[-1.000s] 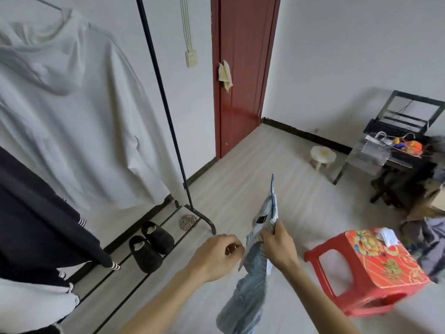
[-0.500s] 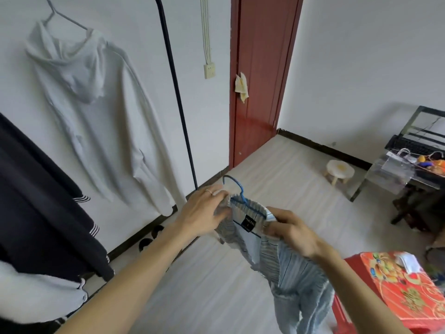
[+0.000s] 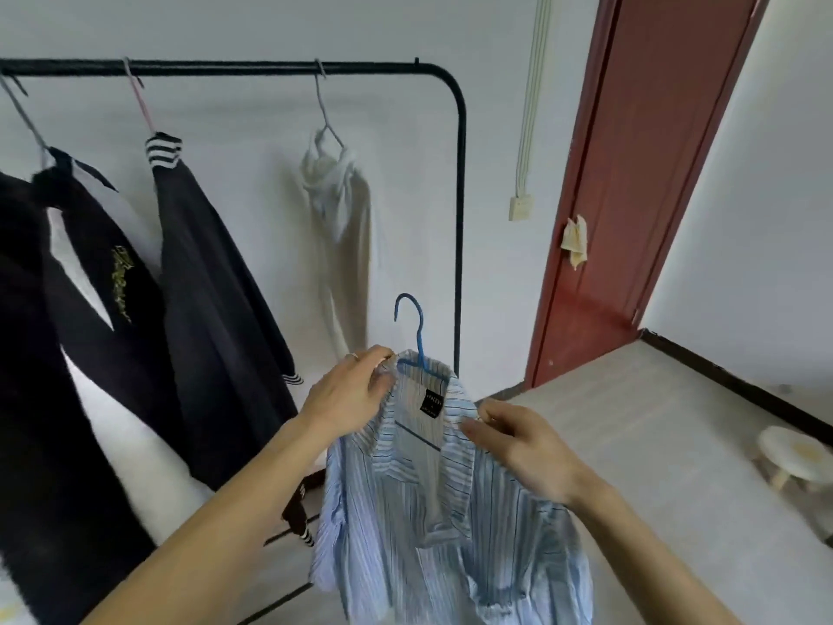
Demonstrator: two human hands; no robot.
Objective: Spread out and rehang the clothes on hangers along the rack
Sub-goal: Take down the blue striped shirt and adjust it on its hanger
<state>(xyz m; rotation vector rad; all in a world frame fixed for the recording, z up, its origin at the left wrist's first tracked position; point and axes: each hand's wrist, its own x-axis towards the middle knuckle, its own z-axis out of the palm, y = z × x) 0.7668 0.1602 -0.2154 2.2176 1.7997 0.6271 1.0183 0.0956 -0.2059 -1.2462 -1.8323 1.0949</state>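
A blue striped shirt sits on a blue hanger in front of me, its hook pointing up. My left hand pinches the left side of the collar. On the right side of the collar, my right hand grips the fabric. The black rack stands behind, its top bar well above the hook. On that bar hang a white hoodie, a dark jacket with striped cuffs and a black-and-white garment.
A red door stands to the right of the rack, with a wall socket between them. A small white stool sits on the floor at the far right. The bar has a free stretch between the hoodie's hanger and the rack's corner.
The view has tilted upward, showing the rack's top bar. The shirt has come up and spread open on the blue hanger, with both hands now apart on the collar.
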